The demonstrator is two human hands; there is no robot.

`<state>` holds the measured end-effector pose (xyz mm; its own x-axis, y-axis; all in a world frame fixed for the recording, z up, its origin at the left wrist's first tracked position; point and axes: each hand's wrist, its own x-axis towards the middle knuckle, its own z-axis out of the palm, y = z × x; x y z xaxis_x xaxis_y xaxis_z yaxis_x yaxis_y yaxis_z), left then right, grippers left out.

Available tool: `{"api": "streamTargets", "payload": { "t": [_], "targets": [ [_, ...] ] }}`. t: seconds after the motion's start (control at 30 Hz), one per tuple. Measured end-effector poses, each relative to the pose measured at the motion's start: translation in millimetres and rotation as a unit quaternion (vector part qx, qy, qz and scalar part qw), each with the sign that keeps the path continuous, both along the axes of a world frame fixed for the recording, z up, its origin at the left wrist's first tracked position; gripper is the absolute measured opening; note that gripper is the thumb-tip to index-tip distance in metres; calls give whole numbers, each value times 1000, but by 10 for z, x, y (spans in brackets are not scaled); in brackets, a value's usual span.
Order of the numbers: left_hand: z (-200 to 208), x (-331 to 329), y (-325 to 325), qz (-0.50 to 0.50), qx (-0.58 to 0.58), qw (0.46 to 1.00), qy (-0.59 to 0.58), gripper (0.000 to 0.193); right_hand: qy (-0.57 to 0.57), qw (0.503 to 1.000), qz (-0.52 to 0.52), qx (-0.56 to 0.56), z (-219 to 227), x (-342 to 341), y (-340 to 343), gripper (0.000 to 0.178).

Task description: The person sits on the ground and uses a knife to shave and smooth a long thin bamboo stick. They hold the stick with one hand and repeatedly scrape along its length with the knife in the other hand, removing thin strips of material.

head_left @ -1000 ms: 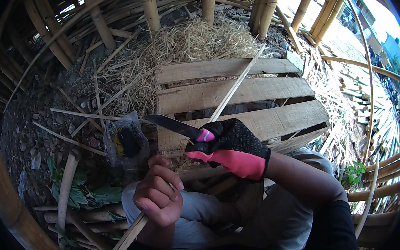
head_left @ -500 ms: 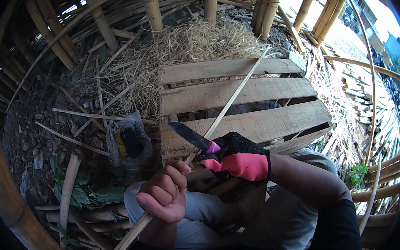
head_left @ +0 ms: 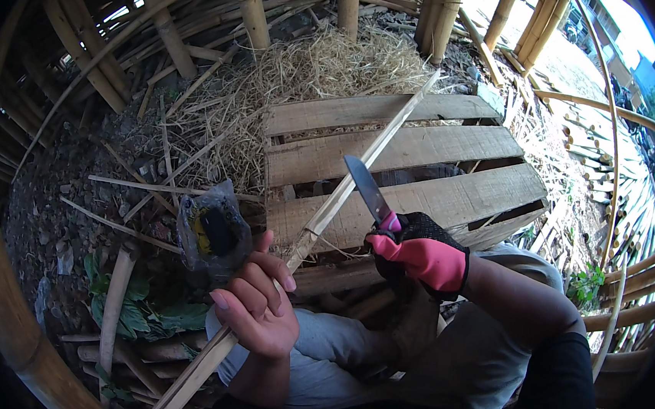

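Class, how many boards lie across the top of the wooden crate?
3: the far board, the middle board and the near board, closest to the person. The stick crosses over all three, but no top board seems wholly hidden.

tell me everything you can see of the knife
The knife has a plain, dark grey, metallic-looking blade and a pink-purple handle, mostly hidden in the grip of the right hand, which wears a black-and-pink glove. It is held above the slatted wooden crate, its tip slanting away from the person and to the left. In this view the blade's end overlaps the pale bamboo strip; whether they touch cannot be told.
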<state>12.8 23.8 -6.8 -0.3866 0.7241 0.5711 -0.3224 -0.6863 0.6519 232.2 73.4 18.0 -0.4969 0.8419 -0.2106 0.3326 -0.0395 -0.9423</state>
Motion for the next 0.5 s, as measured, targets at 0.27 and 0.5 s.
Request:
{"api": "streamTargets", "payload": {
  "t": [0.27,0.5],
  "targets": [
    [-36,-16,-29,-73,30,997,7,53,74,964,-227,-115,327,108,178,38],
    [-55,44,-12,-105,75,991,21,53,-15,985,-105,-135,453,15,152,43]
  ]
}}
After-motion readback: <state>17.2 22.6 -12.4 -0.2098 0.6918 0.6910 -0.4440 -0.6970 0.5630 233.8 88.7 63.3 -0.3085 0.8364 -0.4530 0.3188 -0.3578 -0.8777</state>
